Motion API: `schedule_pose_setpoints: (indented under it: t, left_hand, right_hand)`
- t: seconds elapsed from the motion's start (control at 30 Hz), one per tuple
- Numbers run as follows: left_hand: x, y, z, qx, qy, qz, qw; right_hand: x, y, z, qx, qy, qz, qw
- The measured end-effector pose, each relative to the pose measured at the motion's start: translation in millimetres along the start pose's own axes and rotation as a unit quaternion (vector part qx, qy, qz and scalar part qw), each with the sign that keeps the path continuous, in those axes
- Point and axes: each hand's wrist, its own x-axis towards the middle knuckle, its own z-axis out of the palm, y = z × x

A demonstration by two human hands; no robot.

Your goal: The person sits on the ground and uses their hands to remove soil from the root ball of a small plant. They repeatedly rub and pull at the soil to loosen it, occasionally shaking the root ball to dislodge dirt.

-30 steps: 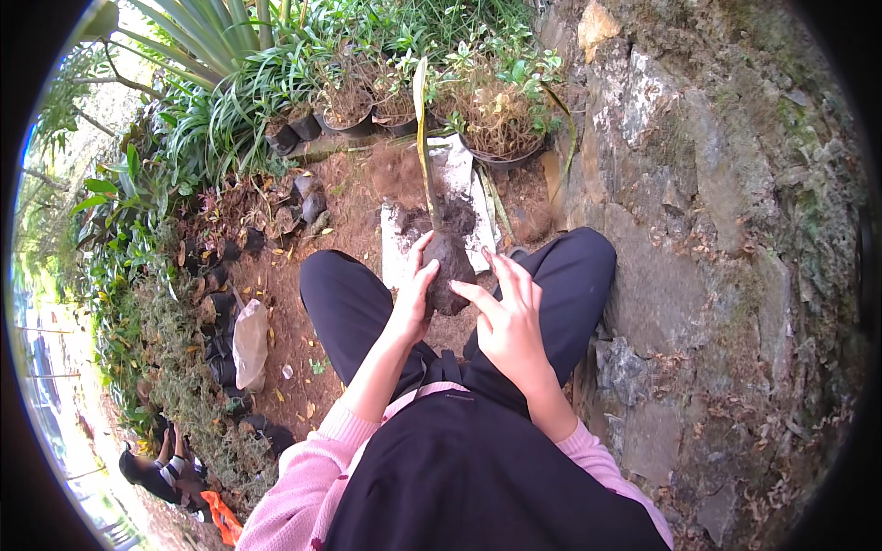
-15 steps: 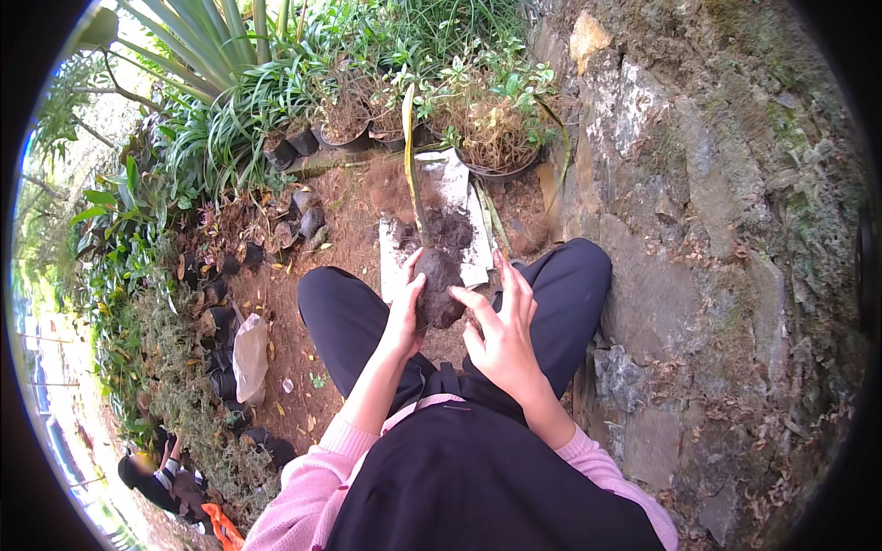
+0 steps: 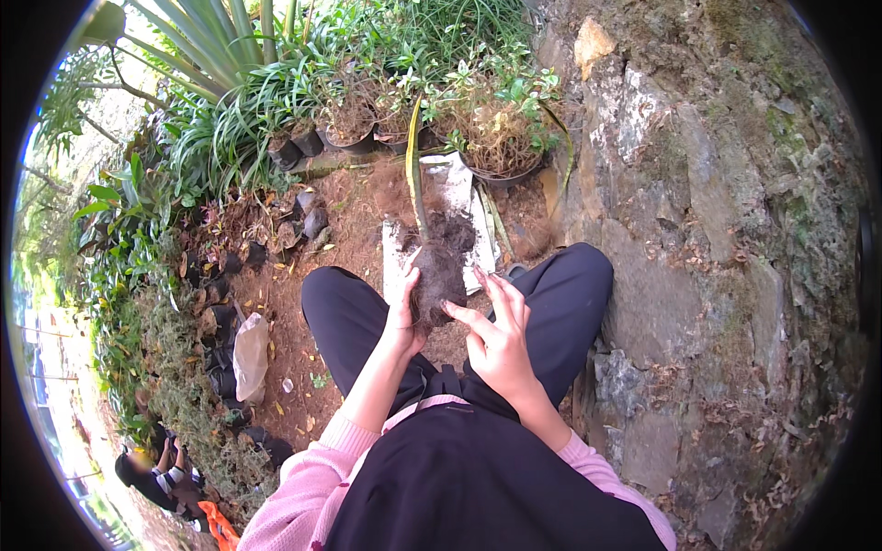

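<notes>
A dark, rounded root ball of soil (image 3: 440,275) sits in my left hand (image 3: 402,308), which is wrapped round its left side. From its top rises a single long, narrow leaf (image 3: 414,170), green with yellow edges, like a snake plant's. My right hand (image 3: 501,331) is at the ball's lower right, index fingertip touching the soil and the other fingers stretched apart. Below and beyond the ball lies a white sheet (image 3: 456,184) with loose dark soil (image 3: 452,231) heaped on it. The underside of the ball is hidden.
A wide pot (image 3: 503,174) of dry, twiggy plants stands beyond the sheet. On the right rises a rough stone wall (image 3: 680,275). A pale bag (image 3: 250,358) and small black planting bags (image 3: 220,321) line the left. A person (image 3: 165,482) is at the far lower left.
The root ball and its leaf have tipped slightly and moved a little nearer to me. My right index finger has shifted slightly down and left along the soil.
</notes>
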Motion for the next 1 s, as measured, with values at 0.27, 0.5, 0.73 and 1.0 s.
schedule_pose_setpoints:
  t: [0.27,0.5,0.73,1.0]
  left_hand:
    - [0.3,3.0,0.0,-0.071,0.008,-0.034,0.997]
    - [-2.9,-2.2,-2.2,-0.096,0.011,-0.071,0.993]
    - [-6.7,2.0,7.1,-0.038,0.064,-0.065,0.995]
    - [-9.9,1.0,0.2,-0.008,0.04,-0.073,0.996]
  right_hand:
    - [-1.6,7.6,-0.4,0.004,0.005,-0.019,1.0]
    - [-5.6,4.1,-0.1,0.009,0.004,0.042,0.999]
    - [2.5,1.6,-8.1,0.061,-0.081,0.084,0.991]
    - [9.8,-1.9,-6.1,0.004,-0.063,0.029,0.998]
